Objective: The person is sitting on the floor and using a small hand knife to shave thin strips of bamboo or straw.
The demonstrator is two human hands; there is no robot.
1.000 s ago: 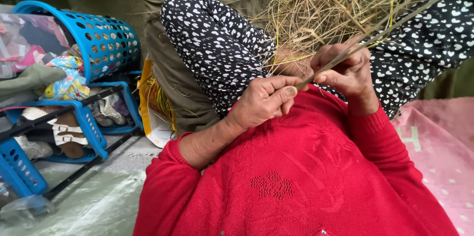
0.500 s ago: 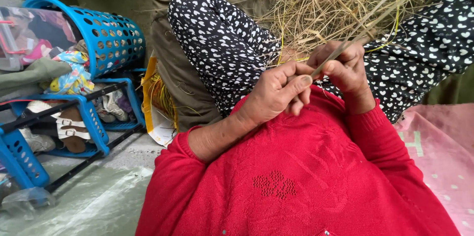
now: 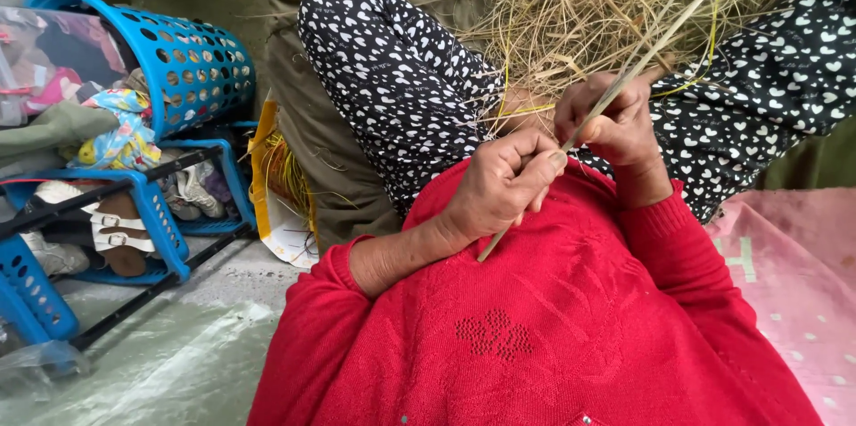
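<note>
While both hands pinch a straw stalk (yellow-white bag left).

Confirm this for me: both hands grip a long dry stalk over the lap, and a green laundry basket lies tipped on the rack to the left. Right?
Not quite. The head view shows the basket is blue, not green. The rest holds: the left hand and right hand grip the stalk, and the basket lies tipped on the rack.

A red knitted sweater covers the chest and both arms, with a small openwork flower pattern stitched into the front and faint raised leaf shapes across the knit. The left sleeve is pushed up the forearm. Above the sweater, the legs wear black trousers printed all over with small white hearts.
</note>
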